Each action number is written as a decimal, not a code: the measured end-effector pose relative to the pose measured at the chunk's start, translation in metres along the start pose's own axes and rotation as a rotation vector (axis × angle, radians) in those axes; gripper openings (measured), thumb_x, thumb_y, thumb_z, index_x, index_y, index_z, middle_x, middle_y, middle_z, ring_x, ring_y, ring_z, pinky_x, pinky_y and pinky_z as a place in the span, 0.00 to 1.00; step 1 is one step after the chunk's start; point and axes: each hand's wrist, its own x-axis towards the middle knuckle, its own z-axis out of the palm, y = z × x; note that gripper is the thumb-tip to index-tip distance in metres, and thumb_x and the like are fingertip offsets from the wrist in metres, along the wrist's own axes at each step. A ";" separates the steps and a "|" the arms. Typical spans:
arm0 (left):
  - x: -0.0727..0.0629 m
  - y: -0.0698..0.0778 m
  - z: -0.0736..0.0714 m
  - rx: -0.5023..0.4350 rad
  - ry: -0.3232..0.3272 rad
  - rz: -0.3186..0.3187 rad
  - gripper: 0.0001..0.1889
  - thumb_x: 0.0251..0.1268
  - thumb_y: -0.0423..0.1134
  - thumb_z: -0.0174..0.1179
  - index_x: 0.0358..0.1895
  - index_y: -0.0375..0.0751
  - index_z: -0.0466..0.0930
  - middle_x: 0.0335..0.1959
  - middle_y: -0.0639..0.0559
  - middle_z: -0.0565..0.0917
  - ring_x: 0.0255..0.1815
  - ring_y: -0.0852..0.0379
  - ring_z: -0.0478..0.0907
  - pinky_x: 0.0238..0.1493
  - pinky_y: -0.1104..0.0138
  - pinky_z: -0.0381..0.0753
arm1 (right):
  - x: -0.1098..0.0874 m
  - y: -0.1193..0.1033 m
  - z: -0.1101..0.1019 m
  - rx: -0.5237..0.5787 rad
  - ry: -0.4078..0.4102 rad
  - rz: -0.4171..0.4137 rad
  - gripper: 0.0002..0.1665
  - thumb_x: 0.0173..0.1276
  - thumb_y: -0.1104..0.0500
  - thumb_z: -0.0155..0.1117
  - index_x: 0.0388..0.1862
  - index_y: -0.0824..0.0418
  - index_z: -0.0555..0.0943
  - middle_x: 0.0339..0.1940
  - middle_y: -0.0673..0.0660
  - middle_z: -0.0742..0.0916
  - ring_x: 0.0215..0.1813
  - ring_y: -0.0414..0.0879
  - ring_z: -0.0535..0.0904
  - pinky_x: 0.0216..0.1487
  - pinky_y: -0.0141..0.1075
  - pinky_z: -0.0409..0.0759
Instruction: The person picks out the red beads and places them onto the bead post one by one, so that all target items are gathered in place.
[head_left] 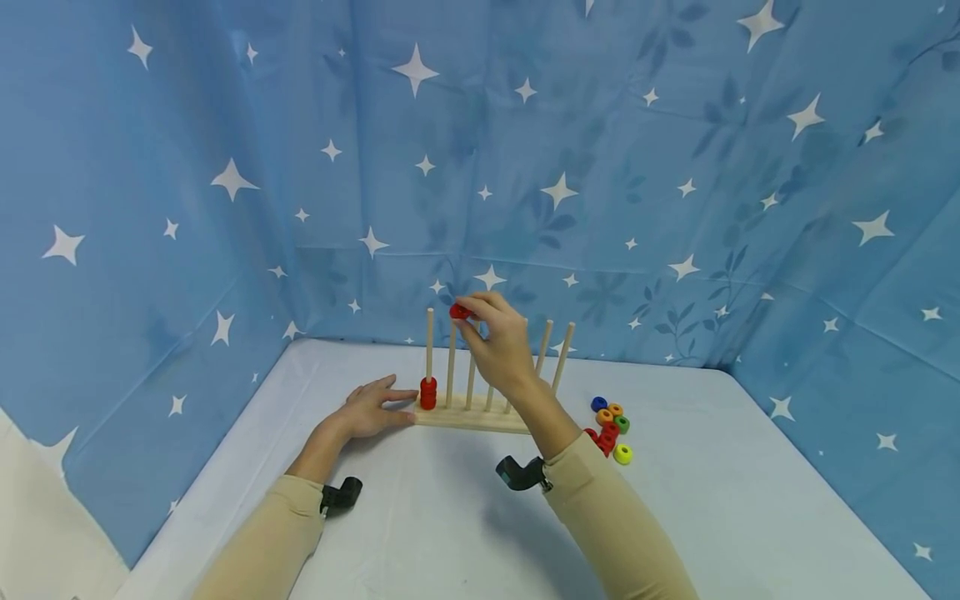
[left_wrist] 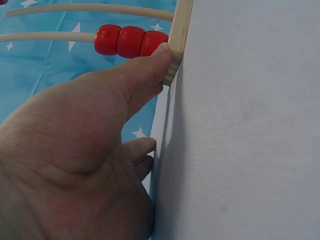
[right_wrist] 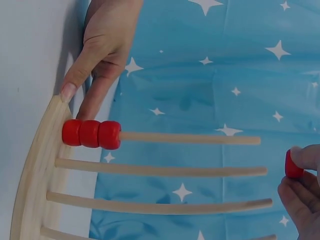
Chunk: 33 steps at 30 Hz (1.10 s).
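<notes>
At the left, our left hand (head_left: 367,410) pinches the end of the base (head_left: 478,421) between thumb and index finger, a sound hold that should stop the frame from rocking. Just beside it, three red beads (head_left: 428,394) sit stacked at the foot of the first peg (head_left: 430,346), whose upper part is bare. Next comes the second peg (head_left: 451,367), with nothing on it, and near its tip our right hand (head_left: 501,342) pinches the red bead (head_left: 460,312) between thumb and fingers, just off the wood. The bead's hole is hidden from us, so we would do best to centre it over the tip, match the peg's lean, and loosen our fingers only once the wood is well inside; a tilted bead could catch on the rim. Farther right, the loose beads lie in a small cluster: blue (head_left: 598,404), orange (head_left: 604,417), red (head_left: 609,432), green (head_left: 622,425) and yellow (head_left: 622,454). Under everything we have a white tabletop (head_left: 420,517), softly shadowed beneath our right arm, and a blue curtain (head_left: 480,225) with white stars encloses the far side and both flanks.
</notes>
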 end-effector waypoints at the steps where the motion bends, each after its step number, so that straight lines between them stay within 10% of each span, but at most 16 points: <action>1: 0.000 0.000 0.000 0.003 -0.001 0.002 0.32 0.70 0.59 0.66 0.74 0.54 0.77 0.85 0.36 0.53 0.85 0.27 0.43 0.78 0.29 0.41 | 0.000 0.000 0.000 0.000 -0.006 0.003 0.15 0.70 0.66 0.71 0.55 0.67 0.88 0.50 0.61 0.88 0.47 0.52 0.87 0.52 0.39 0.88; 33: -0.001 0.000 0.000 -0.027 -0.004 0.005 0.31 0.70 0.57 0.66 0.73 0.55 0.77 0.85 0.37 0.53 0.84 0.25 0.41 0.77 0.27 0.42 | 0.024 -0.019 0.023 -0.108 -0.204 0.165 0.17 0.73 0.62 0.70 0.59 0.64 0.87 0.56 0.59 0.88 0.53 0.50 0.90 0.54 0.38 0.88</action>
